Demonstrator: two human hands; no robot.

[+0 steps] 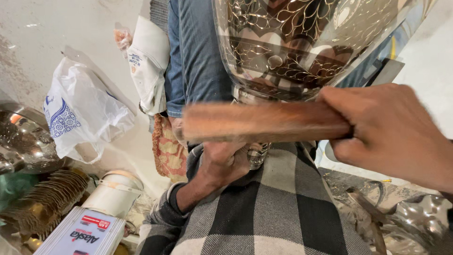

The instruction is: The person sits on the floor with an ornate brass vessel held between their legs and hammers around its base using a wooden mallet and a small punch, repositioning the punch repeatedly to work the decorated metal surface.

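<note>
Working an engraved metal vessel (292, 47) with a wooden stick (264, 122): that looks like the step in hand.

Head view: right hand (391, 134) wrapped tight round one end of the stick; stick lies crosswise just under the vessel's bowl, blurred, so likely mid-stroke. Left hand (222, 160) closed around the vessel's narrow foot (257, 153), bracing it over the lap on a checked cloth (278, 212). Vessel fills upper frame, polished, scroll pattern cut in.

Off to the side: white plastic bag (82, 111), white tub (115, 193), a flat printed box (82, 233), shiny metalware (23, 139).

Judgement: the next stroke calls for a firm hold on the foot and the stick kept square to the bowl.
</note>
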